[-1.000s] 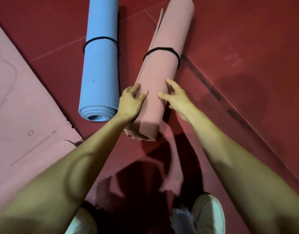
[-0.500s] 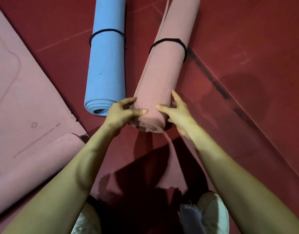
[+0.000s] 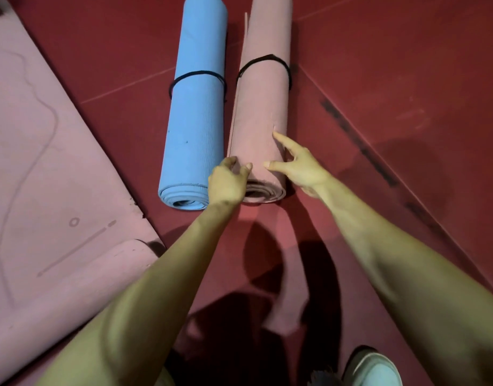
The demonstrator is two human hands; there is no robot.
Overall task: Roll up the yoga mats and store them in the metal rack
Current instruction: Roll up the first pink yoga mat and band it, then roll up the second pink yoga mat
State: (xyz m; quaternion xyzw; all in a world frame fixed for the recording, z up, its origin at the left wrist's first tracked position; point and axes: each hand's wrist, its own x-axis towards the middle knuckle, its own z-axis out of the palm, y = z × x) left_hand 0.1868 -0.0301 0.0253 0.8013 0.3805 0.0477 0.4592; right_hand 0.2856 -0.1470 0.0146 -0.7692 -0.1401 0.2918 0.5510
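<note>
While the metal rack is nowhere in view, three mats lie on the red floor. The largest, an unrolled pink mat, lies flat along the floor's left side, its near rounded corner beside the person's left forearm. A rolled blue mat, bound by a black band, lies just beside a rolled pink mat with its own black band; the two rolls run near parallel, whether touching I cannot tell.

The left hand is curled loosely against the near left edge of the pink roll, fingertips on its surface, not clamped. The right hand rests on the roll's right flank with fingers spread apart, gripping nothing.

Risks, as judged: the pink roll's outer flap stands slightly proud along its left side, and its near end shows uneven layers. Lifting by that end alone could let the core telescope out, since one band holds only the far half. The flat mat remains to be rolled.

Clearance: open floor lies to the right of the pink roll, crossed by a dark scuffed line. Leftward the blue roll blocks movement. A light shoe stands at the bottom edge, well apart from the rolls.
</note>
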